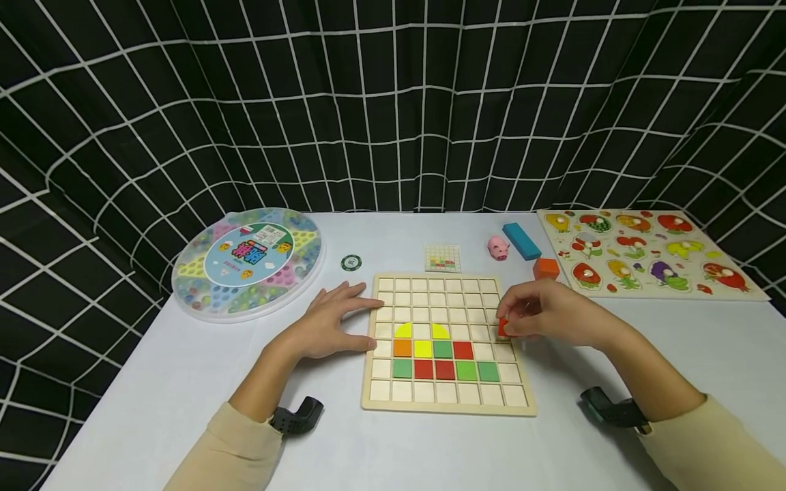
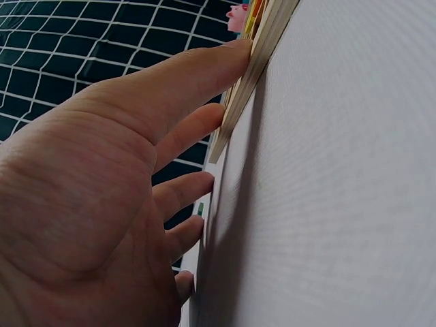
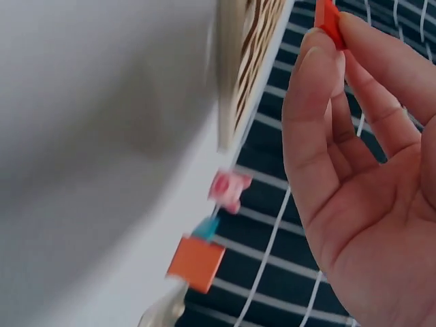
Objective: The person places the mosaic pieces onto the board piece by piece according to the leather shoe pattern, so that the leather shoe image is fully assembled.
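From the head view I see my right hand [image 1: 555, 315] hovering over the right edge of the wooden grid board [image 1: 447, 402], thumb and forefinger pinching a small red tile [image 1: 503, 328] just above the board's empty cells; the right wrist view shows the same tile [image 3: 328, 22] nipped between the fingertips [image 3: 320, 51], the remaining fingers loosely bent. My left hand [image 1: 328, 326] lies flat on the white tabletop [image 1: 184, 382], fingers straight and slightly spread, their tips touching the board's left rim; the left wrist view confirms the fingertips [image 2: 231, 54] against the board's edge [image 2: 255, 75]. On the board, two yellow half-round pieces sit above a row of orange, yellow, green and red tiles, with a green, red, red, green, green row below. Behind the board lie a small pattern card [image 1: 443, 258], a pink pig [image 1: 498, 247], a blue block [image 1: 521, 241] and an orange block [image 1: 546, 268]. A round marble game case [image 1: 248, 262] and a green chip [image 1: 351, 262] sit to the left, a fruit peg puzzle [image 1: 645, 261] to the right.
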